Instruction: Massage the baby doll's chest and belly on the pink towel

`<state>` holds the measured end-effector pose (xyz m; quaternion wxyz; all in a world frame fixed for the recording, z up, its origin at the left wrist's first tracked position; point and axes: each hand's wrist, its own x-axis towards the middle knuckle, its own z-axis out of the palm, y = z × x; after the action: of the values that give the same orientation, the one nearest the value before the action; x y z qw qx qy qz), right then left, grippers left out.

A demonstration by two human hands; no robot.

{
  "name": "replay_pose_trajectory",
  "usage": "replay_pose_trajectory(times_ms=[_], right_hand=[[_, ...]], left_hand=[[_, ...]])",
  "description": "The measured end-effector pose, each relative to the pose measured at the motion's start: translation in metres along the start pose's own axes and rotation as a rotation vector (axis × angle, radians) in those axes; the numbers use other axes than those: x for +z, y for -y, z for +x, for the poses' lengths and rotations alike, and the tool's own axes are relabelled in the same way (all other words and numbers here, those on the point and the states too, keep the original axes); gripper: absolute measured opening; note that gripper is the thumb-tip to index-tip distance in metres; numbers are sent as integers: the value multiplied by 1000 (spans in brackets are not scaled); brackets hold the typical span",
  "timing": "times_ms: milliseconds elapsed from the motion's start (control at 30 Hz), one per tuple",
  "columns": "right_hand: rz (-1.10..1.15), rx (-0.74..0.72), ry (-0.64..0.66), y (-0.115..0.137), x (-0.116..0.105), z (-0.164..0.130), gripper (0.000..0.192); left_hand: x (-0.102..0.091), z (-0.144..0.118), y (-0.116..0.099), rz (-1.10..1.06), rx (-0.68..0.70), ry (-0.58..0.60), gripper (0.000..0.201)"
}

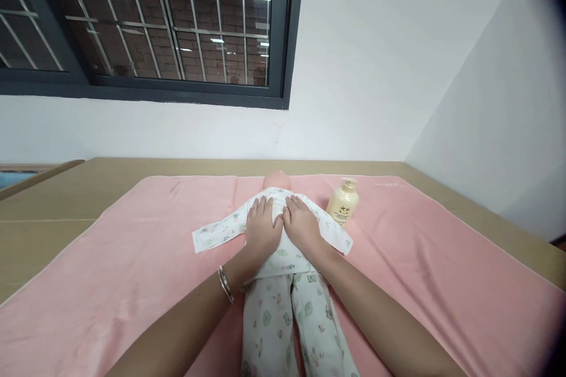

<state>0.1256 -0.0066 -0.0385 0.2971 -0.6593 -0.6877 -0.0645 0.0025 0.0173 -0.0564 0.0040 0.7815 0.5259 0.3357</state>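
A baby doll (277,180) lies on a pink sheet (145,283), its head at the far end. It wears a white printed top (283,259) with the sleeves spread out to both sides, and matching trousers (269,318) that run toward me. My left hand (262,227) rests flat on the left of the doll's upper body, fingers stretched out and thumb inward. On the other side my right hand (303,224) lies flat too, its thumb close to the left one. Neither hand grips anything. Past the right sleeve stands a cream pump bottle (343,201).
The sheet covers a wooden table (57,200), whose far edge meets a white wall (354,70). Above on the left is a dark-framed window (283,41) with metal bars. A second wall (508,123) closes off the right. Something blue (15,179) shows at the far left.
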Motion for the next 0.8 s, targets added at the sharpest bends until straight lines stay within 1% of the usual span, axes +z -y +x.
replay_pose_trajectory(times_ms=[100,200,267,333,400,467,600,700,800], right_hand=[[24,-28,5,-5,0,2,46],[12,-139,12,-10,-1,4,44],[-6,-190,6,-11,-1,4,42],[-25,-183,-7,-9,-3,3,41],[-50,-142,-11,-5,-5,0,39],[-75,-115,1,0,-9,-3,38],[-69,-113,19,6,-15,-7,34],[-38,-86,21,8,-17,-9,33],[14,-71,33,6,-15,-7,36]], left_hand=[[0,-2,0,23,45,-36,48],[-2,-4,-2,53,128,-51,42],[-5,-4,-4,57,155,-49,40],[-7,-3,-4,49,143,-40,41],[-9,0,-2,32,115,-16,44],[-10,5,2,9,97,27,48],[-9,14,11,-45,72,110,54],[-8,15,13,-50,80,112,55],[-8,13,9,-8,102,79,51]])
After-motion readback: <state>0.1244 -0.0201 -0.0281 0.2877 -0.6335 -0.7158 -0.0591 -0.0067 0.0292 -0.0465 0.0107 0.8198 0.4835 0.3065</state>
